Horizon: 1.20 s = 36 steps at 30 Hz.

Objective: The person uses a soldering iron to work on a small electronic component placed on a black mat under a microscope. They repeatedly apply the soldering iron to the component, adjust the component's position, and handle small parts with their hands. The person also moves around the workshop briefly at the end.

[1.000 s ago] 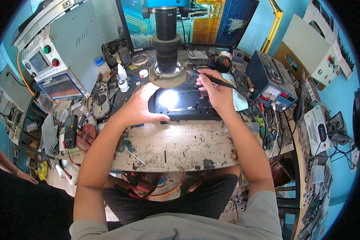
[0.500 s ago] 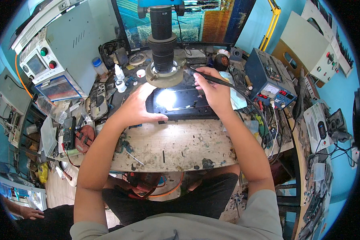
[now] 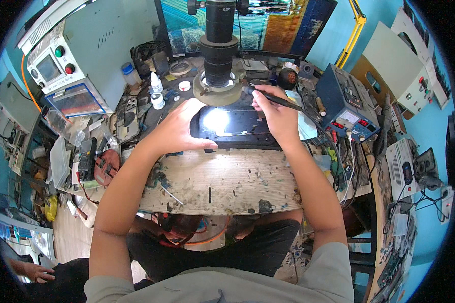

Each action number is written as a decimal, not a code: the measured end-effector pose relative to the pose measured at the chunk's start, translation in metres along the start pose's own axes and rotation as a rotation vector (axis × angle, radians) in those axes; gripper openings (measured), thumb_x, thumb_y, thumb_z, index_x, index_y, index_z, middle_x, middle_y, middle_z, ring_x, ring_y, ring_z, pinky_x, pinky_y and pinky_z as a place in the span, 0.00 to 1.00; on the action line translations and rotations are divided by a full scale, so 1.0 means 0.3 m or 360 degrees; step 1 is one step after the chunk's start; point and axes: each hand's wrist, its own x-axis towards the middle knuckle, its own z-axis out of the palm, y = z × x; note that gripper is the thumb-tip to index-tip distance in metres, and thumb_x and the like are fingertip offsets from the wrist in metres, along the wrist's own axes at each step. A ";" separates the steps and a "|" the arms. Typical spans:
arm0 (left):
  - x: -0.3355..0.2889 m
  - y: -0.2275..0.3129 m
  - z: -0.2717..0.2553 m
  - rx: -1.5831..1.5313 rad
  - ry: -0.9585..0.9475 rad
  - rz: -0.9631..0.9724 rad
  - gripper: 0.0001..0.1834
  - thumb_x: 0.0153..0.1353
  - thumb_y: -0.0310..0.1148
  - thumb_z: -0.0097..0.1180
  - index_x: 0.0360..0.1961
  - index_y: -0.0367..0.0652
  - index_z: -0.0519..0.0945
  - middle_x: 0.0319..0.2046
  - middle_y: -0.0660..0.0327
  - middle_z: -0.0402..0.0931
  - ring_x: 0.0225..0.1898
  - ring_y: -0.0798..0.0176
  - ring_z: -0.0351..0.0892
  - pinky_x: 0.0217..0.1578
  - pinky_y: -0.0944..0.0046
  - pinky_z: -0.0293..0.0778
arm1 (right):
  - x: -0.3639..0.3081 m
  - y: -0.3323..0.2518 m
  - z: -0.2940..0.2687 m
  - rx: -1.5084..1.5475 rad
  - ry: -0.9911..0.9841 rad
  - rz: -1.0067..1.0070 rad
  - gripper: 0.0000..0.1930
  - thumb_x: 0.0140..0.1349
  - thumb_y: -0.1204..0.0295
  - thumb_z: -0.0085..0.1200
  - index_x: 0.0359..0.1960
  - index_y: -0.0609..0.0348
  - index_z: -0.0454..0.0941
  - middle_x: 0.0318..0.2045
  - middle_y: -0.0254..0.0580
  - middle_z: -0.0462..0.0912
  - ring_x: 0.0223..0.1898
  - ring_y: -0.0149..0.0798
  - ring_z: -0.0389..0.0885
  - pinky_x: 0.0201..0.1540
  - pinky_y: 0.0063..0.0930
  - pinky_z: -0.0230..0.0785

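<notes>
Black, glossy, flat rectangular device (image 3: 244, 125) lies left-to-right; left hand (image 3: 181, 127) nearer, fingers spread around its left end; right hand (image 3: 281, 115) pinches a slim black pen-shaped tool (image 3: 288, 103).

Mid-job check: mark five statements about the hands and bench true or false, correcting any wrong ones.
1. The right hand holds a slim black pen-shaped tool. True.
2. The left hand is at the flat glossy black slab's right end. False: it is at the left end.
3. A bright white glare lies on the slab. True.
4. A white plastic bottle with a pointed tip stands right of the black cylindrical microscope lens. False: it stands left.
5. The large black-framed monitor is lit. True.
</notes>
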 end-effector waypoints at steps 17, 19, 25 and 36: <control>-0.002 -0.006 0.005 0.0008 0.0033 -0.0026 0.52 0.47 0.52 0.87 0.69 0.38 0.77 0.65 0.45 0.78 0.68 0.42 0.78 0.71 0.46 0.72 | -0.008 -0.040 0.003 -0.0108 -0.0002 0.0086 0.13 0.73 0.66 0.70 0.52 0.60 0.90 0.38 0.39 0.92 0.36 0.27 0.89 0.40 0.22 0.79; 0.002 0.005 0.002 0.0013 0.0026 -0.0028 0.53 0.47 0.52 0.87 0.70 0.38 0.77 0.66 0.46 0.78 0.69 0.42 0.77 0.72 0.46 0.72 | -0.005 -0.029 -0.005 -0.0183 0.0005 0.0059 0.13 0.72 0.66 0.71 0.51 0.59 0.91 0.38 0.39 0.93 0.36 0.27 0.88 0.41 0.23 0.79; 0.002 0.013 -0.001 0.0026 0.0028 -0.0021 0.56 0.47 0.50 0.87 0.74 0.39 0.74 0.71 0.46 0.76 0.72 0.43 0.75 0.74 0.46 0.70 | -0.005 -0.014 -0.006 -0.0279 0.0015 0.0044 0.13 0.69 0.65 0.72 0.49 0.58 0.92 0.40 0.37 0.93 0.37 0.28 0.87 0.43 0.25 0.80; 0.000 0.020 -0.004 0.0002 -0.0030 -0.0102 0.61 0.45 0.47 0.89 0.78 0.36 0.70 0.77 0.44 0.70 0.79 0.43 0.68 0.79 0.48 0.62 | 0.002 -0.037 -0.008 -0.0448 0.0014 -0.0116 0.11 0.66 0.68 0.71 0.47 0.57 0.92 0.41 0.39 0.93 0.38 0.31 0.89 0.43 0.26 0.82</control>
